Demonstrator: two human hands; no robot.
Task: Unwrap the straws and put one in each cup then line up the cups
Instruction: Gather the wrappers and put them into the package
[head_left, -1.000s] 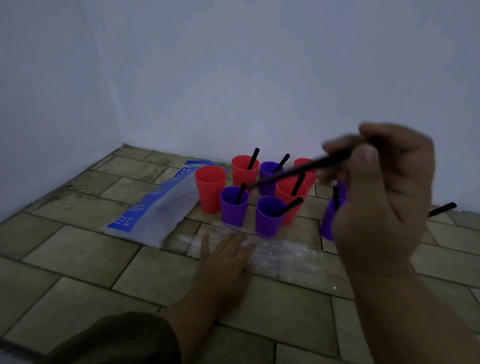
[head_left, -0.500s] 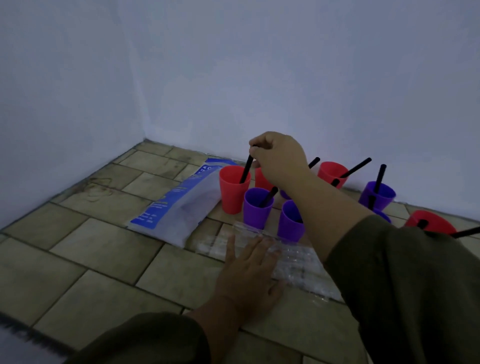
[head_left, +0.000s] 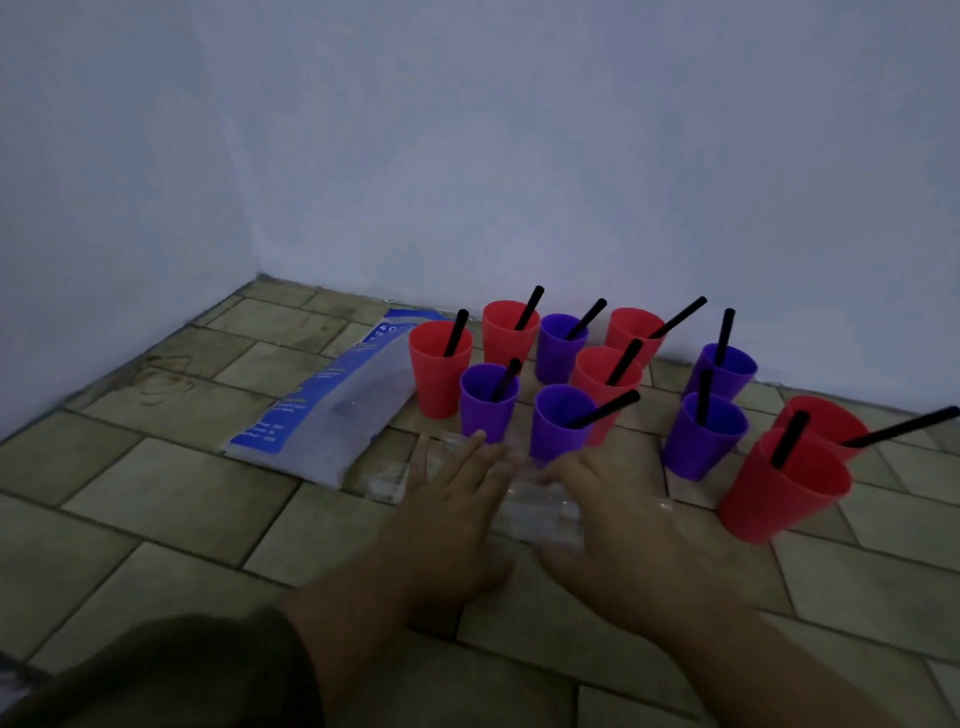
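Note:
Several red and purple cups stand in a loose cluster on the tiled floor near the wall, each with a black straw in it. The leftmost red cup (head_left: 439, 366) holds a straw (head_left: 455, 332). A purple cup (head_left: 560, 421) stands just beyond my fingers. A large red cup (head_left: 784, 491) sits nearest on the right. A clear plastic straw wrapper (head_left: 540, 506) lies flat on the floor. My left hand (head_left: 452, 499) rests flat on its left part, fingers spread. My right hand (head_left: 618, 514) lies flat on its right part.
A white and blue plastic bag (head_left: 332, 410) lies on the floor left of the cups. Two pale walls meet in a corner (head_left: 254, 270) behind. The tiled floor (head_left: 156, 519) extends to the left and towards me.
My right hand has let go of the straw in the leftmost red cup and come down onto the clear wrapper beside my left hand. The view has shifted slightly left.

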